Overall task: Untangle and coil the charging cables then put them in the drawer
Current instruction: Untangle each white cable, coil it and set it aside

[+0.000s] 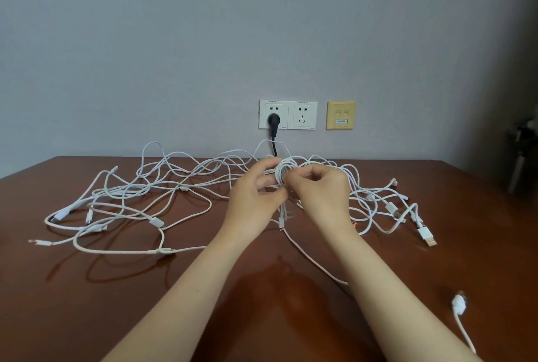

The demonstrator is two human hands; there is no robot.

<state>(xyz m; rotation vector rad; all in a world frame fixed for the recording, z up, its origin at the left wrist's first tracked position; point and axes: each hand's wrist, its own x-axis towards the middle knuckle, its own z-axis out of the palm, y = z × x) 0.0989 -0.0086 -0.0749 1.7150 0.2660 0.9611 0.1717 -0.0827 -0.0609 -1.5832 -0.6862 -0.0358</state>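
A tangle of several white charging cables (pixel 151 187) sprawls across the brown wooden table (pixel 87 303). Above the middle of the table, both hands hold a small coil of white cable (pixel 281 173). My left hand (pixel 256 198) pinches the coil between thumb and fingers from the left. My right hand (pixel 323 190) grips it from the right with curled fingers. A strand with a connector hangs below the coil (pixel 281 220) and trails toward me under my right forearm. Its far end with a white plug (pixel 458 305) lies at the lower right. No drawer is in view.
More loose white cables with USB plugs (pixel 428 238) lie to the right of my hands. On the grey wall are two white sockets (pixel 288 114), one with a black plug (pixel 273 120), and a yellow data plate (pixel 341 114). A dark object stands at the right edge (pixel 524 158).
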